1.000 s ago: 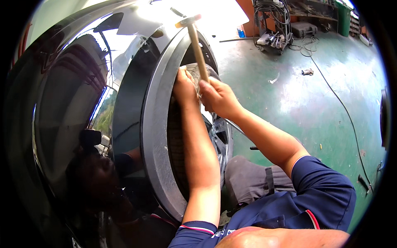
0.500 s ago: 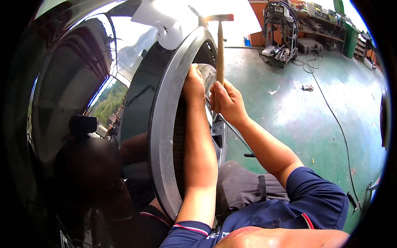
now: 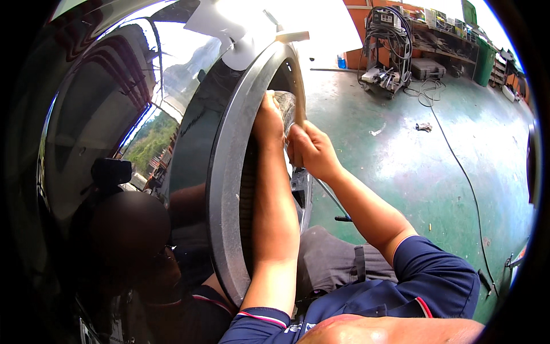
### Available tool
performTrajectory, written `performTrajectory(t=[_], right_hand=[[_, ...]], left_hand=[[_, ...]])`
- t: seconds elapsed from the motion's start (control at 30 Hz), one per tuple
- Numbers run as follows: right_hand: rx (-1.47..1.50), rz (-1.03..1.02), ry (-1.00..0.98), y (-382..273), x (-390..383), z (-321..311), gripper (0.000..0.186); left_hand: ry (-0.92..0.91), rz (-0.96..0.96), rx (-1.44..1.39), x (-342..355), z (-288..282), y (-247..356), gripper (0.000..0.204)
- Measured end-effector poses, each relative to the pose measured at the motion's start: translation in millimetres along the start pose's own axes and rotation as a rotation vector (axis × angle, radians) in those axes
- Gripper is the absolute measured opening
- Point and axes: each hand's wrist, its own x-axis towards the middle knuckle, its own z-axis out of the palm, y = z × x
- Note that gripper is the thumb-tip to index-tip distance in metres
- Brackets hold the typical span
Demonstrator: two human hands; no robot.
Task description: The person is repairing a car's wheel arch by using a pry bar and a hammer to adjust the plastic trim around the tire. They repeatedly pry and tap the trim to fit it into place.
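My right hand (image 3: 312,150) is wrapped round the wooden handle of a hammer (image 3: 299,86). Slightly blurred, the hammer stands nearly upright with its head at the top, close to the upper end of the grey wheel arch trim (image 3: 226,172). Inside that arch, over the tyre (image 3: 285,102), my left hand (image 3: 268,119) is closed, its thumb side up. Most of its fingers are hidden, and what they grip does not show. The glossy black car panel (image 3: 192,149) curves away to the left of the trim.
A wheeled cart (image 3: 385,69) with coiled cables stands at the far right, beside a grey case (image 3: 428,66) and a shelf. A cable (image 3: 471,178) runs along the green floor past a crumpled scrap (image 3: 424,126). Close to my right forearm is a rod with a dark grip (image 3: 342,218).
The hammer has swung a little left and down, bringing its head nearer the trim. My right hand has dropped slightly with it; my left hand keeps its place.
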Motion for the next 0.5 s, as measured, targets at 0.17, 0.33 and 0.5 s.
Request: performTrajectory(t=[0.17, 0.33, 0.5], right_hand=[[0.038, -0.011, 0.002, -3, -1, 0, 0.031], [0.047, 0.013, 0.018, -4, 0, -1, 0.03], [0.052, 0.072, 0.013, -1, 12, -9, 0.03]], left_hand=[[0.039, -0.058, -0.066, -1, 2, 1, 0.03], [0.037, -0.119, -0.068, -5, 3, 10, 0.028], [0.036, -0.146, -0.141, -12, 7, 22, 0.027]])
